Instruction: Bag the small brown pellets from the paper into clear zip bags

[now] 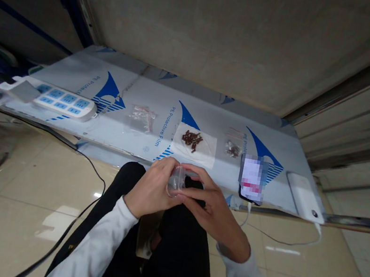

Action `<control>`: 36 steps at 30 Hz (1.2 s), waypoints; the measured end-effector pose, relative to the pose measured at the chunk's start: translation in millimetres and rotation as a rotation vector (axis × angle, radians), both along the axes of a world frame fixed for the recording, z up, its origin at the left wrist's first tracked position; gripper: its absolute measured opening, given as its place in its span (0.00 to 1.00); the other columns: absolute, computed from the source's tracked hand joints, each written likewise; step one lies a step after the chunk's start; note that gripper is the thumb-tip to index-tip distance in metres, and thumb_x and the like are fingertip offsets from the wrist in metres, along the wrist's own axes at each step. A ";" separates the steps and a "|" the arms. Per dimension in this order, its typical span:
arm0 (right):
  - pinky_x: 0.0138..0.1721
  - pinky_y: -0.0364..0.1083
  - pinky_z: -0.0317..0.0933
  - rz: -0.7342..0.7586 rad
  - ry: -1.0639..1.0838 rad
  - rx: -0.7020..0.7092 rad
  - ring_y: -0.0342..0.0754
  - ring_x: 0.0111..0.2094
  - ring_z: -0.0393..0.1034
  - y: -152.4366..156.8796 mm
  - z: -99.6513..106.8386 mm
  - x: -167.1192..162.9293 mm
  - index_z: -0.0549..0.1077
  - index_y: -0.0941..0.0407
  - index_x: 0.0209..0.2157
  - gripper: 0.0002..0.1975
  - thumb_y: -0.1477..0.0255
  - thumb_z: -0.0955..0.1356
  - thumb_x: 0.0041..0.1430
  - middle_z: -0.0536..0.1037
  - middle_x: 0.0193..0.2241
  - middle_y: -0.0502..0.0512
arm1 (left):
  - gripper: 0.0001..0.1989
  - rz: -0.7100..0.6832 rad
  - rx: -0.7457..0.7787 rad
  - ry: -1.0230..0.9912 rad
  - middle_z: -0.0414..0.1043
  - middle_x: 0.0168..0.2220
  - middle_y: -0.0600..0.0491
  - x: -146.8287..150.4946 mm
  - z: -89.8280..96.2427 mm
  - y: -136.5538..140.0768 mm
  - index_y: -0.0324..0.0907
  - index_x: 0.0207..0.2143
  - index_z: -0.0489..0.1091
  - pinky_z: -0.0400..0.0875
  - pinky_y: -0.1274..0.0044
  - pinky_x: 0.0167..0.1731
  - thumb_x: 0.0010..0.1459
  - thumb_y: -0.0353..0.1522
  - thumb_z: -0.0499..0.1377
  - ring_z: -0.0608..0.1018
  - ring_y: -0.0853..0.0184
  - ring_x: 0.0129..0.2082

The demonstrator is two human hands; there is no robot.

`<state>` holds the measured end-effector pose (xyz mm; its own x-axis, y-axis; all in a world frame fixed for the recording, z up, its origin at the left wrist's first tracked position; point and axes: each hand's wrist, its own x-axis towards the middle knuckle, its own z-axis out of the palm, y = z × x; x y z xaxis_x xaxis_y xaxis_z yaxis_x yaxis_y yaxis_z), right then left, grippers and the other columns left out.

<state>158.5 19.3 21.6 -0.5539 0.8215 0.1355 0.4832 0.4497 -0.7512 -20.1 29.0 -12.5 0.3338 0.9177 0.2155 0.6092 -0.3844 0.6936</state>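
Note:
Between my hands, above my lap at the table's near edge, is a small clear plastic bag. My left hand is closed on its left side, and the fingers of my right hand pinch it from the right. What the bag contains, if anything, I cannot make out. Just beyond lies a white paper sheet with a heap of small dark brown pieces. Right of the sheet is a clear zip bag with a few dark pieces inside; to the left lie clear bags in a small pile.
The table wears blue-printed protective film. A power strip sits at its left end. Toward the right are a phone and a white power bank, both with cables. A black cable hangs down on the left.

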 end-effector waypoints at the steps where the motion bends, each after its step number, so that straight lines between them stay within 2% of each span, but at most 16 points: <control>1: 0.59 0.54 0.57 0.001 0.003 0.005 0.51 0.59 0.58 -0.7 0.7 0.1 0.78 0.47 0.41 0.11 0.70 0.65 0.62 0.62 0.59 0.52 | 0.17 0.008 0.004 0.011 0.64 0.34 0.52 0.5 -0.7 -0.7 0.44 0.37 0.58 0.66 0.70 0.36 0.45 0.34 0.61 0.69 0.62 0.35; 7: 0.60 0.54 0.56 -0.008 -0.059 0.056 0.51 0.59 0.59 1.6 4.0 3.8 0.76 0.51 0.40 0.09 0.72 0.65 0.61 0.64 0.58 0.54 | 0.17 0.004 0.054 0.045 0.63 0.34 0.52 -0.2 -5.3 -0.6 0.43 0.37 0.58 0.64 0.69 0.36 0.45 0.35 0.61 0.68 0.62 0.35; 11: 0.58 0.54 0.58 -0.004 -0.086 0.092 0.50 0.59 0.59 2.4 0.6 5.4 0.75 0.52 0.40 0.08 0.73 0.65 0.61 0.65 0.58 0.55 | 0.18 -0.012 0.077 0.073 0.64 0.35 0.51 0.1 0.8 0.9 0.42 0.38 0.58 0.63 0.68 0.38 0.46 0.36 0.60 0.68 0.60 0.37; 14: 0.60 0.55 0.55 -0.025 -0.150 0.172 0.51 0.61 0.55 -1.2 -1.6 3.3 0.74 0.54 0.40 0.10 0.76 0.62 0.63 0.64 0.58 0.57 | 0.21 0.019 0.103 0.082 0.66 0.41 0.49 4.4 6.8 -2.0 0.42 0.44 0.58 0.62 0.66 0.43 0.47 0.33 0.59 0.69 0.57 0.43; 16: 0.61 0.56 0.53 -0.028 -0.189 0.201 0.51 0.63 0.51 -4.8 -1.8 0.7 0.73 0.55 0.41 0.12 0.78 0.60 0.64 0.62 0.59 0.58 | 0.20 0.075 0.105 0.060 0.65 0.41 0.49 8.7 7.5 -5.3 0.43 0.44 0.57 0.62 0.66 0.44 0.47 0.30 0.59 0.69 0.57 0.45; 21: 0.60 0.54 0.54 -0.038 -0.187 0.171 0.49 0.61 0.54 -8.2 -0.5 -1.4 0.71 0.54 0.44 0.11 0.77 0.60 0.64 0.63 0.58 0.57 | 0.15 0.207 0.070 0.025 0.61 0.33 0.53 18.0 -3.7 -10.4 0.45 0.34 0.53 0.64 0.70 0.36 0.47 0.28 0.57 0.68 0.61 0.36; 25: 0.57 0.53 0.57 -0.090 -0.198 0.180 0.50 0.57 0.59 -3.5 -2.4 3.3 0.70 0.53 0.40 0.05 0.73 0.63 0.63 0.67 0.54 0.56 | 0.18 0.262 0.037 -0.041 0.59 0.32 0.54 22.3 -11.0 -10.2 0.45 0.34 0.51 0.65 0.71 0.34 0.45 0.29 0.59 0.69 0.62 0.33; 29: 0.52 0.52 0.60 -0.101 -0.176 0.203 0.49 0.50 0.64 2.1 -7.2 6.3 0.70 0.54 0.40 0.07 0.75 0.62 0.64 0.69 0.47 0.57 | 0.18 0.328 -0.014 -0.078 0.59 0.30 0.56 25.0 -12.1 -8.6 0.46 0.33 0.50 0.65 0.73 0.31 0.46 0.31 0.59 0.70 0.63 0.31; 33: 0.46 0.51 0.62 -0.042 -0.130 0.170 0.49 0.43 0.64 5.8 -11.2 4.9 0.70 0.55 0.39 0.09 0.79 0.60 0.64 0.70 0.39 0.55 | 0.18 0.343 -0.027 -0.040 0.58 0.28 0.56 25.4 -12.3 -6.8 0.46 0.32 0.49 0.65 0.73 0.31 0.47 0.31 0.59 0.70 0.62 0.30; 36: 0.46 0.49 0.62 -0.003 -0.078 0.118 0.48 0.43 0.64 8.0 -10.3 2.6 0.69 0.55 0.36 0.09 0.79 0.59 0.64 0.69 0.39 0.55 | 0.18 0.312 -0.043 -0.025 0.58 0.26 0.57 25.7 -11.7 -7.4 0.46 0.32 0.49 0.64 0.73 0.30 0.47 0.32 0.59 0.70 0.62 0.29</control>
<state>161.1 27.4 11.3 -0.5637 0.8044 0.1878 0.5395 0.5307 -0.6537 5.5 21.6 -24.1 0.0300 0.9834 0.1788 0.6758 -0.1518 0.7213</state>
